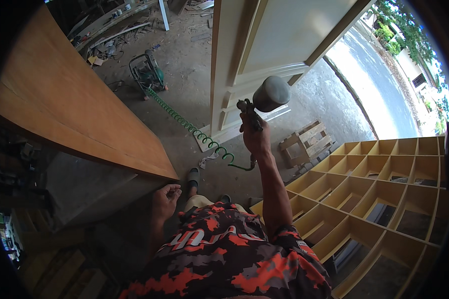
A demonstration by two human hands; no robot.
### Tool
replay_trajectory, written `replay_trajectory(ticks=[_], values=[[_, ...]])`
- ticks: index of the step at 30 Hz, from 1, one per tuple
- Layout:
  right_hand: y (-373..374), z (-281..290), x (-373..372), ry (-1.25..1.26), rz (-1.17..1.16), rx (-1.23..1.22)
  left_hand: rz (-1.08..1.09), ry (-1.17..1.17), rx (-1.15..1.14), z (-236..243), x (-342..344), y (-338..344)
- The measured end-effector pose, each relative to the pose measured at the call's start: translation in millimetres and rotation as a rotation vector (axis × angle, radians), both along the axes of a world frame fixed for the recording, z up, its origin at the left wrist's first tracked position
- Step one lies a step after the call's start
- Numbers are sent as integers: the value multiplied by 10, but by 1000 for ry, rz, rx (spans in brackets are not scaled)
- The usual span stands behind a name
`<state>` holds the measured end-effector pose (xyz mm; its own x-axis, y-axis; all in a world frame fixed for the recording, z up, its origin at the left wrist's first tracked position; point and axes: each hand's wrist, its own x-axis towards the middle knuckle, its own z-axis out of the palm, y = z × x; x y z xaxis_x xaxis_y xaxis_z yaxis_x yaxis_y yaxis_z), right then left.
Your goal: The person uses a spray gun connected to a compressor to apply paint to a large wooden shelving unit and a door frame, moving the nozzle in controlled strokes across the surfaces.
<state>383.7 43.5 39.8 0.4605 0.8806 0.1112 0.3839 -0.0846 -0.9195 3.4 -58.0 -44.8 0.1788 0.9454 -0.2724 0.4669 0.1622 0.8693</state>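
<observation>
My right hand grips a spray gun with a dark grey cup, raised in front of a tall cream panelled door. A coiled green hose runs between a small green compressor on the floor and the gun's lower end. My left hand hangs low beside an orange-brown wooden panel, fingers loosely bent and apart, holding nothing visible.
A yellow gridded shelving frame fills the lower right, near a wooden pallet. A cluttered bench and scraps are at the back left. A bright road runs outside at the right. My feet stand on the concrete floor.
</observation>
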Motion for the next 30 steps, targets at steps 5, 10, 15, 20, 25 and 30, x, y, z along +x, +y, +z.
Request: replay_trajectory(ticks=[5, 10, 15, 20, 25, 30], values=[[-81, 236, 23, 70, 44, 50, -50, 11, 30, -18, 103, 28], [50, 1058, 134, 128, 82, 108, -115, 19, 16, 89, 291, 148], [2, 2097, 348, 75, 69, 253, -236, 86, 175, 197, 690, 408], [-61, 3105, 291, 105, 134, 270, -273, 238, 592, 506, 987, 954], [-202, 4087, 448, 59, 245, 348, -225, 327, 882, 905, 1250, 1679], [-297, 5120, 421, -51, 243, 531, -280, 424, 867, 1073, 1306, 2167]])
